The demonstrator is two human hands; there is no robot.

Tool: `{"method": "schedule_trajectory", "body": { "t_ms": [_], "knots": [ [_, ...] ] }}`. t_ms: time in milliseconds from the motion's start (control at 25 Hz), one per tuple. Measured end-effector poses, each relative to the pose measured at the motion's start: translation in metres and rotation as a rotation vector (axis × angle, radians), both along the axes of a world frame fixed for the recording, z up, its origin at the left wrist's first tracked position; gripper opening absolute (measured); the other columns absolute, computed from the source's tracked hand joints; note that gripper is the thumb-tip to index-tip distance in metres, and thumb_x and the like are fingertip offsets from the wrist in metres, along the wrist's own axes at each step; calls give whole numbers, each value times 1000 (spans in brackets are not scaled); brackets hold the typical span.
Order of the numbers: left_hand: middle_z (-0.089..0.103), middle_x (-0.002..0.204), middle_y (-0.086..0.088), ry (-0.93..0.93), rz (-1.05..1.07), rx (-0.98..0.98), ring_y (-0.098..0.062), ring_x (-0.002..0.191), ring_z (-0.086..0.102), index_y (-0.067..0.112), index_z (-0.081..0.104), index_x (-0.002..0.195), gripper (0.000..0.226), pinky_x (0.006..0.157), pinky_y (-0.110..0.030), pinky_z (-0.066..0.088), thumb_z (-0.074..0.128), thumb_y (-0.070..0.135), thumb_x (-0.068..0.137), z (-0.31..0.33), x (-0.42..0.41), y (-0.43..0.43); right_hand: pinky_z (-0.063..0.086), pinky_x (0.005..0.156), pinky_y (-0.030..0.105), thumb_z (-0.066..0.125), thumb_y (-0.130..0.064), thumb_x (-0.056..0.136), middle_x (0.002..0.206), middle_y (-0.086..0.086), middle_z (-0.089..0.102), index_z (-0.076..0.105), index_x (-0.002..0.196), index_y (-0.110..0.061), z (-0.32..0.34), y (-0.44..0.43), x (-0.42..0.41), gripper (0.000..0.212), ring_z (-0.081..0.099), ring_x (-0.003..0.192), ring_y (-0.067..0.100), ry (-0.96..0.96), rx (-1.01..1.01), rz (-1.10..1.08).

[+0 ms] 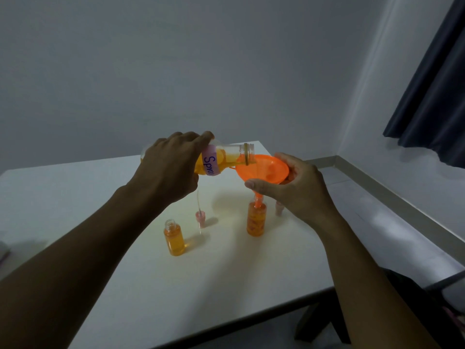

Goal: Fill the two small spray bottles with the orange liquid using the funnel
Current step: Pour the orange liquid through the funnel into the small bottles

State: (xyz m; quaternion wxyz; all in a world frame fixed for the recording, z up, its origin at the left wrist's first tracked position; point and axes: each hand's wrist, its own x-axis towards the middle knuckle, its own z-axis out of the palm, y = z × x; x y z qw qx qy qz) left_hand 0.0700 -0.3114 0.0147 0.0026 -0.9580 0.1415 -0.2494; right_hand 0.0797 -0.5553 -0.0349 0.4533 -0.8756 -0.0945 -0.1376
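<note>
- The white bench (100,197) carried everything, with both small spray bottles standing upright on it near its middle.
- The left hand (171,167) had its fingers (191,137) wrapped round the body of a large clear bottle (226,157) with a pink label. The bottle was tipped almost level, its open mouth over the funnel's bowl.
- The right hand (297,187) steadied the orange funnel (266,167). Its thumb lay against the near side of the cone and its fingers were curled round the far rim.
- The funnel's spout sat inside the neck of the right small spray bottle (256,220), directly below the right thumb. Neither hand touched this bottle.
- That bottle looked orange nearly to its shoulder, so this second fill seemed close to done.
- The left small spray bottle (174,239) stood open and apart from both hands, nearer the camera. Its liquid reached about the shoulder, so it appeared already filled.
- One pink spray cap (200,217) with its dip tube lay between the two small bottles. Another pink cap (278,207) showed partly behind the right hand.
- What seemed left was to stop pouring before overflow and lift the funnel out.
</note>
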Motion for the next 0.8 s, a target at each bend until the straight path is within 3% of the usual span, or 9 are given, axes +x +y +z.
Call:
{"method": "schedule_trajectory", "body": {
  "t_ms": [280, 640, 800],
  "knots": [
    [59, 130, -10, 10, -5, -20, -35, 111, 58, 18, 42, 139, 75, 83, -43, 51, 75, 10, 73, -2, 0, -1, 57, 94, 45, 76, -69, 60, 140, 0, 57, 45, 146, -23, 1, 0, -1, 103, 59, 120, 25, 14, -16, -11],
    [59, 132, -9, -14, -15, 9, -34, 113, 57, 18, 41, 141, 75, 87, -44, 49, 74, 10, 74, 0, -1, -2, 56, 87, 32, 78, -65, 61, 138, -1, 58, 46, 145, -24, 2, 1, -3, 99, 60, 117, 21, 4, -5, 7],
    [58, 132, -9, -21, -17, 1, -33, 114, 57, 18, 41, 141, 75, 88, -44, 49, 73, 9, 75, 3, -2, -1, 60, 90, 42, 78, -71, 60, 134, -2, 60, 48, 144, -25, 2, 0, -3, 100, 62, 115, 23, 19, -24, 3]
  ]
}}
